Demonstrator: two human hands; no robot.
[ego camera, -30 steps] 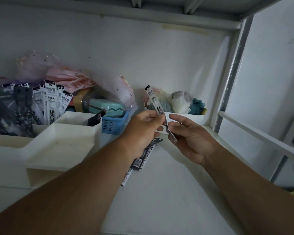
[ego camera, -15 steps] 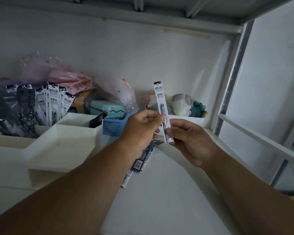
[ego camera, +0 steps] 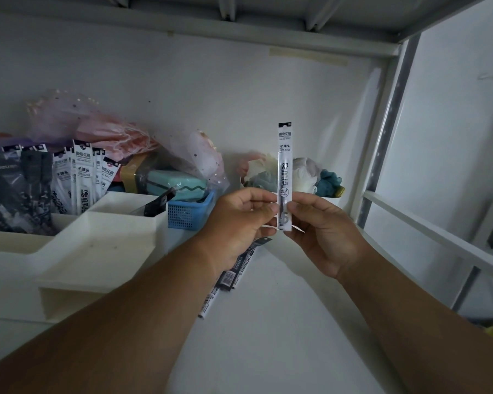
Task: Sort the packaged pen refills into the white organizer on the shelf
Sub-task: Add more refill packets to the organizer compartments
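A slim white refill packet (ego camera: pixel 284 166) with black print stands upright in mid-air over the shelf. My left hand (ego camera: pixel 239 223) and my right hand (ego camera: pixel 322 234) both pinch its lower end. The white organizer (ego camera: pixel 103 251) sits at the left, with a shallow front tray and taller rear compartments. Several white refill packets (ego camera: pixel 80 180) stand in one rear compartment, dark packets (ego camera: pixel 20 189) in the leftmost one, and a black packet (ego camera: pixel 158 204) leans in another. More refill packets (ego camera: pixel 231 277) lie on the shelf under my left wrist.
A blue mesh basket (ego camera: pixel 188 213) with a teal case stands behind the organizer, pink netting bags above it. A white box of soft toys (ego camera: pixel 305 174) sits at the back right. The shelf's metal upright (ego camera: pixel 382 143) and a rail (ego camera: pixel 439 234) bound the right side.
The packet has turned from leaning left to upright and risen a little. My right fingers moved from its lower tip to beside my left thumb.
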